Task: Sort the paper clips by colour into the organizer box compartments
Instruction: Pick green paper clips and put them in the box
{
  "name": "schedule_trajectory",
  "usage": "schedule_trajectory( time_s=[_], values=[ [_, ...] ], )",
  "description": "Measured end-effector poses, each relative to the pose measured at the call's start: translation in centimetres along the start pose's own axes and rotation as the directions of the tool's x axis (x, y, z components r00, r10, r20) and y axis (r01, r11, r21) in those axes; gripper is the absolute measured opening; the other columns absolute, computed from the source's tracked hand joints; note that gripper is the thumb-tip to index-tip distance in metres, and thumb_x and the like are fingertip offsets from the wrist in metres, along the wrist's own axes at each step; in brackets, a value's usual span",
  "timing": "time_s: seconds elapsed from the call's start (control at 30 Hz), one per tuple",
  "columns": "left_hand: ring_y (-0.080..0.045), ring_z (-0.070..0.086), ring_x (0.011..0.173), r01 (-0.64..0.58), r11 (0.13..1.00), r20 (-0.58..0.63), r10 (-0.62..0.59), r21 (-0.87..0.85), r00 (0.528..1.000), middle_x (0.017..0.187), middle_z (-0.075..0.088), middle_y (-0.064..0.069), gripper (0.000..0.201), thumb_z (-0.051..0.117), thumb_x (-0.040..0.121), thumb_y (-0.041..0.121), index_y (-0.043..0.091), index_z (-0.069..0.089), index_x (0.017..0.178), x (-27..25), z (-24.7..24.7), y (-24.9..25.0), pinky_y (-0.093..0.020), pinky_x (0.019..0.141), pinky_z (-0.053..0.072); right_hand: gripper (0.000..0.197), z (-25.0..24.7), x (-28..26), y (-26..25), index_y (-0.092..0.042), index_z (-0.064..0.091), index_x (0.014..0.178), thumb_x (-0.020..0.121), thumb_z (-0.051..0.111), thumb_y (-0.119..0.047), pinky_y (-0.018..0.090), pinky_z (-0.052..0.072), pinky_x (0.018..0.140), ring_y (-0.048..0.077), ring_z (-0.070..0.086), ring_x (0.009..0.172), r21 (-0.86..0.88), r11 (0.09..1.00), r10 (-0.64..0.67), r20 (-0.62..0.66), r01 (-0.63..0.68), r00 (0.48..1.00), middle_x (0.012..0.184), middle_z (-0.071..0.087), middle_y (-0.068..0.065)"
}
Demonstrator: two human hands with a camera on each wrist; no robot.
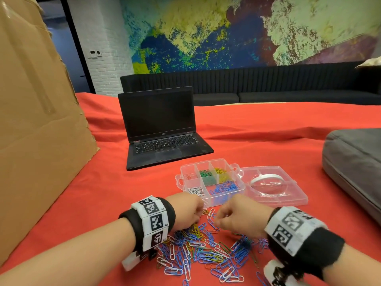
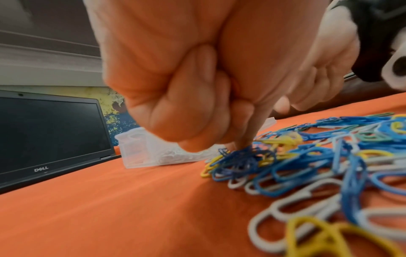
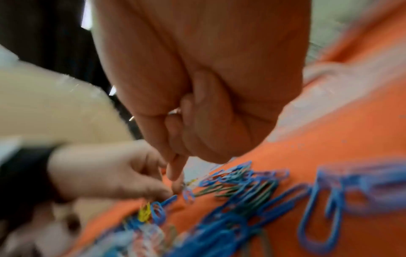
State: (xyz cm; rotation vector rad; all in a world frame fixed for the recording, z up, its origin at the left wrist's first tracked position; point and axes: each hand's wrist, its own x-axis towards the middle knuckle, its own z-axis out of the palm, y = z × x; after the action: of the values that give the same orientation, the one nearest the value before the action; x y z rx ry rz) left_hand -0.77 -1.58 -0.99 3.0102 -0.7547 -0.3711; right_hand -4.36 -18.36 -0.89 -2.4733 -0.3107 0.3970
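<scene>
A loose pile of paper clips (image 1: 206, 250), mostly blue and white with some yellow and green, lies on the red cloth in front of me. Behind it stands the clear organizer box (image 1: 186, 172), with white, green, yellow and blue clips in separate compartments. My left hand (image 1: 189, 211) is at the pile's far left edge with its fingers curled. In the left wrist view its fingertips (image 2: 243, 140) pinch a bunched tangle of blue clips (image 2: 241, 156). My right hand (image 1: 228, 217) hovers close beside it, curled, fingertips (image 3: 175, 175) pressed together just over the clips. Blur hides anything between them.
The box's open lid (image 1: 274, 186) lies to its right with a clear round object on it. An open black laptop (image 1: 162, 133) sits behind the box. A tall cardboard sheet (image 1: 37, 120) stands at the left and a grey cushion (image 1: 354, 168) at the right.
</scene>
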Motion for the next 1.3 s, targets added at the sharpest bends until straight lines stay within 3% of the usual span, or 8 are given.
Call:
schedule_trajectory(
  time_s=[0.17,0.4,0.67,0.77,0.87,1.03,1.2,1.3],
  values=[
    [-0.026,0.058,0.100,-0.003,0.999,-0.006,0.003,0.033,1.000,0.109,0.065,-0.008,0.019,0.048,0.095,0.019,0.013,0.061,0.106,-0.3,0.1,0.0,-0.025,0.072,0.036,0.018,0.4,1.1,-1.5,-0.018,0.076,0.098,0.084,0.064,-0.021,0.014,0.036,0.055,0.008,0.063,0.077,-0.345,0.934,-0.083,0.049,0.095,0.995,0.094,0.074,-0.002],
    [-0.025,0.059,0.098,0.024,1.000,-0.032,-0.024,-0.004,0.999,0.105,0.065,-0.006,0.014,0.056,0.093,0.025,0.016,0.063,0.101,-0.3,0.4,-0.6,-0.028,0.075,0.042,0.017,0.7,1.0,-0.4,-0.006,0.072,0.085,0.081,0.060,-0.017,0.029,0.053,0.071,0.024,0.066,0.082,-0.392,0.919,-0.034,0.023,0.040,0.999,0.088,0.072,0.012],
    [-0.024,0.061,0.092,-0.041,0.998,-0.034,0.040,-0.041,0.999,0.102,0.067,-0.008,0.021,0.047,0.094,0.018,0.010,0.065,0.101,-0.4,0.0,-0.8,-0.024,0.073,0.042,0.016,-1.5,-0.1,0.9,-0.016,0.073,0.068,0.082,0.069,-0.025,0.012,0.036,0.050,-0.003,0.047,0.044,-0.117,0.993,0.004,-0.010,-0.005,1.000,0.045,0.052,-0.013],
    [-0.012,0.054,0.059,-0.045,0.963,0.012,0.050,-0.264,0.999,0.074,0.067,-0.001,0.012,0.055,0.091,0.020,0.014,0.066,0.091,-0.6,-1.7,-2.0,-0.018,0.054,0.041,0.014,-2.9,-0.4,1.0,-0.016,0.073,0.075,0.081,0.073,-0.028,0.017,0.030,0.034,0.004,0.036,0.032,0.053,0.994,0.092,0.006,-0.092,0.996,0.039,0.044,-0.010],
    [-0.010,0.032,0.032,0.071,0.793,0.020,-0.074,-0.605,0.997,0.039,0.039,0.008,0.011,0.060,0.091,0.023,0.014,0.061,0.085,-0.2,-3.7,-3.4,-0.014,0.035,0.027,0.017,-4.3,0.7,0.9,-0.015,0.069,0.066,0.077,0.075,-0.027,0.017,0.021,0.040,0.014,0.025,0.037,0.275,0.949,0.167,-0.027,-0.153,0.986,0.044,0.032,0.002],
    [-0.009,0.020,0.034,0.122,0.499,-0.015,-0.262,-0.858,0.965,0.043,0.028,0.002,0.020,0.056,0.094,0.018,0.015,0.052,0.074,3.6,-6.2,-5.4,-0.009,0.041,0.018,0.024,-6.4,4.6,-0.3,-0.014,0.060,0.060,0.079,0.074,-0.018,0.012,0.013,0.041,0.010,0.017,0.036,0.495,0.860,0.181,-0.072,-0.123,0.981,0.047,0.025,0.001],
    [-0.015,0.029,0.037,0.293,0.634,0.063,-0.359,-0.716,0.931,0.048,0.038,-0.005,0.017,0.059,0.085,0.017,0.003,0.066,0.079,7.7,-5.9,-7.3,-0.013,0.039,0.025,0.022,-7.5,8.2,-0.4,-0.014,0.061,0.062,0.077,0.076,-0.019,0.013,0.016,0.041,0.012,0.019,0.039,0.549,0.826,0.210,-0.088,-0.128,0.974,0.047,0.027,0.002],
    [-0.014,0.027,0.036,0.353,0.574,0.159,-0.362,-0.738,0.919,0.049,0.036,-0.004,0.025,0.048,0.090,0.019,0.007,0.061,0.072,9.1,-6.2,-7.8,-0.011,0.040,0.023,0.022,-7.8,9.7,0.2,-0.014,0.062,0.060,0.078,0.075,-0.018,0.013,0.015,0.041,0.012,0.019,0.040,0.568,0.808,0.234,-0.071,-0.154,0.970,0.047,0.027,0.002]
  ],
)
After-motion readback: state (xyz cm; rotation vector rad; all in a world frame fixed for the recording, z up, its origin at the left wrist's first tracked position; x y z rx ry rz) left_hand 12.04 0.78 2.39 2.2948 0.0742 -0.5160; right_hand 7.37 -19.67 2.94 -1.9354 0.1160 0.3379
